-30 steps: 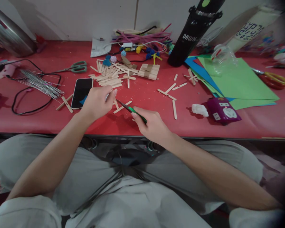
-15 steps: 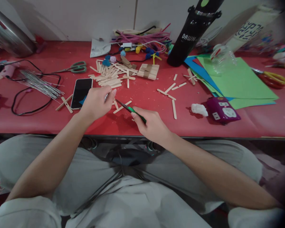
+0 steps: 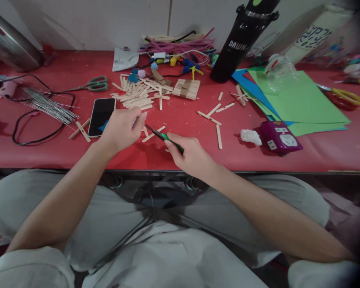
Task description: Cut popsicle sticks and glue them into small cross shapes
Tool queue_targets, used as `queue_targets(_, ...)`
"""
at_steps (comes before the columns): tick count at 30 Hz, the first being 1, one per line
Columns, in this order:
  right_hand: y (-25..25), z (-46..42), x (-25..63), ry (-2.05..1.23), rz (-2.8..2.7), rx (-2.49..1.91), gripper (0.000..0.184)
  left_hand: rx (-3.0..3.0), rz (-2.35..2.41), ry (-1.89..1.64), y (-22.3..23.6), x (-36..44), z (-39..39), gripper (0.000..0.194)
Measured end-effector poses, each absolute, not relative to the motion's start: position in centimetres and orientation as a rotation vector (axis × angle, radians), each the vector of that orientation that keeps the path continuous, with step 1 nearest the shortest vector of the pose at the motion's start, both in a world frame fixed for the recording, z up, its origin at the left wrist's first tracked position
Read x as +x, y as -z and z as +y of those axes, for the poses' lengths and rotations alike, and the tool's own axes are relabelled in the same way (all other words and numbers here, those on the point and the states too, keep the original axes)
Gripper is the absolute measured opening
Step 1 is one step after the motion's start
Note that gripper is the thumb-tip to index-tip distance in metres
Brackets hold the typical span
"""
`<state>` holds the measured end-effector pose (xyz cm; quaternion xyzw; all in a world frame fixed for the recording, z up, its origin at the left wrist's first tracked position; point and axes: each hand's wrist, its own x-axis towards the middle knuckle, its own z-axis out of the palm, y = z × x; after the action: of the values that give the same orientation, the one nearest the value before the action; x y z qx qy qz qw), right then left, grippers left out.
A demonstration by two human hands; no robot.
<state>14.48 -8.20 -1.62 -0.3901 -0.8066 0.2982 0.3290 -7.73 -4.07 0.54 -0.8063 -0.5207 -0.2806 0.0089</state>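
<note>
My right hand [image 3: 188, 155] is closed round the green handle of a utility knife [image 3: 173, 143], whose dark blade points up and left toward my left hand [image 3: 123, 127]. The fingers of my left hand are pinched together; what they hold, if anything, is hidden behind them. Just under the blade, crossed wooden craft sticks [image 3: 153, 135] lie on the red tabletop [image 3: 132, 157]. A phone [image 3: 101, 116] with a small blue piece on it lies beside my left wrist. Beyond my hands is a heap of loose craft sticks [image 3: 138, 94].
Left are thin metal wires [image 3: 49, 106], a black cable [image 3: 16, 127] and green-handled scissors [image 3: 97, 84]. At the back stands a black bottle [image 3: 237, 44]. Right are green paper sheets [image 3: 312, 96], a purple box [image 3: 280, 138] and a white lump [image 3: 251, 137].
Both hands hold nearly the same pose, with the knife in my right hand. The whole view has shifted very slightly.
</note>
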Motion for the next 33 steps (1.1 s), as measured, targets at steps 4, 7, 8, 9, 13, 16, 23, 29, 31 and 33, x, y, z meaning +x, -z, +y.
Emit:
queue_targets(4, 1.65, -8.12, 14.51, -0.778, -2.133, -1.036, 0.021, -2.539, -1.626, 0.902, -0.69, -7.63, -4.08, 0.035)
queue_targets(7, 1.59, -8.16, 14.53, -0.792, -2.132, -1.046, 0.021, -2.546, -1.642, 0.882, -0.78, -7.55, -4.14, 0.034)
queue_targets(8, 1.56, -8.18, 14.53, -0.793, -2.131, -1.049, 0.020, -2.546, -1.647, 0.872, -0.81, -7.53, -4.16, 0.034)
queue_targets(9, 1.54, -8.20, 14.53, -0.794, -2.131, -1.049, 0.020, -2.545, -1.649, 0.866, -0.83, -7.52, -4.18, 0.034)
queue_targets(13, 1.60, -8.23, 14.44, -0.798, -2.127, -1.044, 0.019, -2.547, -1.640, 0.870, -0.89, -7.51, -4.16, 0.035)
queue_targets(16, 1.69, -8.22, 14.31, -0.798, -2.126, -1.049, 0.020, -2.551, -1.643, 0.878, -0.93, -7.56, -4.12, 0.035)
queue_targets(23, 1.60, -8.21, 14.28, -0.774, -2.149, -1.055, 0.020, -2.551, -1.658, 0.874, -0.99, -7.65, -4.15, 0.035)
queue_targets(29, 1.74, -8.17, 14.27, -0.753, -2.150, -1.044, 0.018, -2.567, -1.670, 0.858, -1.04, -7.71, -4.19, 0.036)
queue_targets(31, 1.80, -8.15, 14.25, -0.750, -2.151, -1.040, 0.018, -2.571, -1.661, 0.858, -1.05, -7.72, -4.17, 0.036)
queue_targets(33, 1.84, -8.13, 14.26, -0.748, -2.152, -1.040, 0.019, -2.571, -1.653, 0.864, -1.03, -7.73, -4.14, 0.036)
